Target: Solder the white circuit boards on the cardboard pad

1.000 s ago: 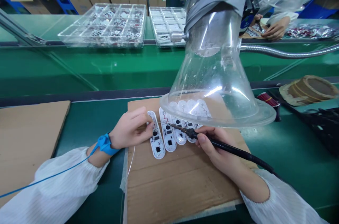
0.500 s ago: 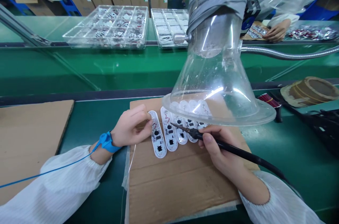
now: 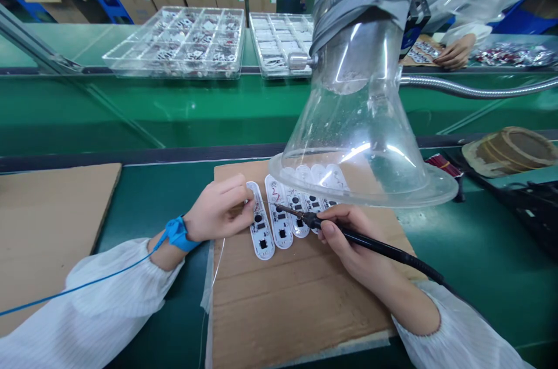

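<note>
Several white oblong circuit boards lie side by side on a cardboard sheet. My right hand grips a black soldering iron, whose tip rests on the second board from the left. My left hand pinches a thin solder wire at the top of the leftmost board; the wire trails down past the cardboard's edge. A blue wrist strap with a blue cord is on my left wrist. A clear fume hood hangs just above the boards and hides their far ends.
A second cardboard sheet lies at the left. Two clear compartment trays stand beyond the green conveyor. Another person's hand works at the back right. A tape roll and red wires sit at the right.
My right hand and the iron have shifted slightly left, bringing the tip onto the second board's upper part. My left hand has stayed at the leftmost board.
</note>
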`<state>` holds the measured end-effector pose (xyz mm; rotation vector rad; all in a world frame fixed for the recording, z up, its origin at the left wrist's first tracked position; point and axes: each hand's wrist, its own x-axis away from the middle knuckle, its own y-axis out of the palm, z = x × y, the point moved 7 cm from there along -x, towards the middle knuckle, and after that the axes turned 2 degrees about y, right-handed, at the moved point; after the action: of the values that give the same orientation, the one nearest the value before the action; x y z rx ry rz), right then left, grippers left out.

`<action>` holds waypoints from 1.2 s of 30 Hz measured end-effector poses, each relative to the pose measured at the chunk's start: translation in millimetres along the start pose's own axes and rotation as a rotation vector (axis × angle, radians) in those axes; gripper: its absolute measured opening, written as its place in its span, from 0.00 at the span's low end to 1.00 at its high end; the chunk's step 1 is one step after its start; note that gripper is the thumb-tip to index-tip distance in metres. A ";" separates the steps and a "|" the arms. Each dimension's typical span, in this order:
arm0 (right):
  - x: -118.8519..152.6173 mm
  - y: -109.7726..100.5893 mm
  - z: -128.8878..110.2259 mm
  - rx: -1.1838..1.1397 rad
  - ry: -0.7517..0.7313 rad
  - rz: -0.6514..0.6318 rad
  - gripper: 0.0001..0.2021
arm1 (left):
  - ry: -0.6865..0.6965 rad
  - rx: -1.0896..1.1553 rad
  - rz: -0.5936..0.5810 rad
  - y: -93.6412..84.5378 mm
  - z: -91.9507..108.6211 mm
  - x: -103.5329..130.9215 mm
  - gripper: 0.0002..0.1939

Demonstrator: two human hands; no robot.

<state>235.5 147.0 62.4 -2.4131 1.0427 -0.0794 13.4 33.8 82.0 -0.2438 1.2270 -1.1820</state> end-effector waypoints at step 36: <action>6.6 11.3 -7.7 -0.130 -0.006 0.044 0.06 | -0.321 0.133 -0.056 -22.9 -14.5 28.5 0.08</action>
<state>230.7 132.6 62.9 -2.5024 1.1294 0.0115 -14.9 7.3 75.5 -0.3549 0.8633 -1.2143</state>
